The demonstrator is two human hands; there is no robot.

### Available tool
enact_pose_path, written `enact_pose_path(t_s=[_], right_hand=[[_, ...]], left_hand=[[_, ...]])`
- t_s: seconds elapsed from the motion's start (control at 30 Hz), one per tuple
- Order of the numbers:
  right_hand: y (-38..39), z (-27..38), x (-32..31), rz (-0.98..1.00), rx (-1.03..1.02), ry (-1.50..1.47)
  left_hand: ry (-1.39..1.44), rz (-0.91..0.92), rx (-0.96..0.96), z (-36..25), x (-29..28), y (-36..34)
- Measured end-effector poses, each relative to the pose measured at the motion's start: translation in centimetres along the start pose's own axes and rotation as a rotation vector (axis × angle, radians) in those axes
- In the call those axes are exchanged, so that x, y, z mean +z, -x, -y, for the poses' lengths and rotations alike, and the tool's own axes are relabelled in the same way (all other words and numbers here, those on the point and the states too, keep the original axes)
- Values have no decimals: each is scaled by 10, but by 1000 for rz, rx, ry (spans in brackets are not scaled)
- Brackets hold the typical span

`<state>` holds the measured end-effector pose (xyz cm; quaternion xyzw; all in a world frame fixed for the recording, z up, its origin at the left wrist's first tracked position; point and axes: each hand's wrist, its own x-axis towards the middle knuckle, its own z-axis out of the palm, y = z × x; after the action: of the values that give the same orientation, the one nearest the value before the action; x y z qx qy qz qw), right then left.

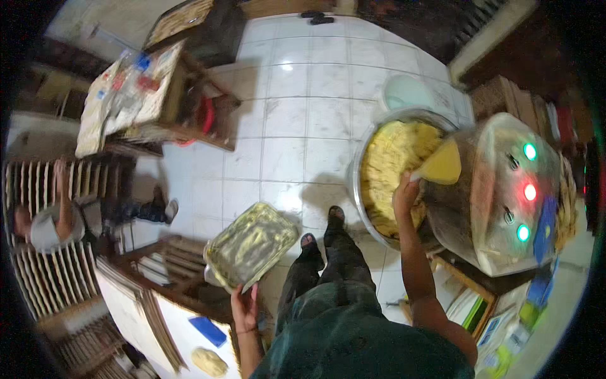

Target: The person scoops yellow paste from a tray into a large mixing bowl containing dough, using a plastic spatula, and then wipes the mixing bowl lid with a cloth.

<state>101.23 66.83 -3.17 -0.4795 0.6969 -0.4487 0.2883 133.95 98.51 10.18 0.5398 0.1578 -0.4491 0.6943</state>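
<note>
My left hand (245,311) grips the near edge of a rectangular metal baking tray (254,243). The tray is smeared with something yellowish and tilts out over the floor. On the right, my right hand (405,192) is closed on the narrow pale end of a yellow, fan-shaped scoop (442,164). That scoop is over the right part of a large round metal bowl (357,202). Lumpy yellow dough (391,158) fills the bowl. Blur hides whether the scoop carries any dough.
Right of the bowl stands a plastic-covered machine (505,189) with green and red lights. A pale bucket (407,93) is behind the bowl. At left are a cluttered table (136,95), slatted racks (164,268) and another person (60,221). A blue scraper (208,331) lies by a dough lump (209,362).
</note>
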Motion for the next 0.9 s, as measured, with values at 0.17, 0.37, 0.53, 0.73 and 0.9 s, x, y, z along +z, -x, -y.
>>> enact_pose_path(t_s=[0.17, 0.37, 0.53, 0.73, 0.9], right_hand=[[36, -146, 2, 819, 364, 700], [68, 16, -50, 609, 177, 116], [127, 122, -135, 479, 72, 24], [199, 224, -163, 57, -98, -298], [218, 222, -154, 196, -26, -478]], left_hand=[[69, 39, -58, -8, -35, -9], [170, 138, -7, -22, -50, -5], [191, 301, -99, -25, -76, -39], [37, 361, -53, -31, -97, -54], [-54, 441, -166, -36, -91, -72]])
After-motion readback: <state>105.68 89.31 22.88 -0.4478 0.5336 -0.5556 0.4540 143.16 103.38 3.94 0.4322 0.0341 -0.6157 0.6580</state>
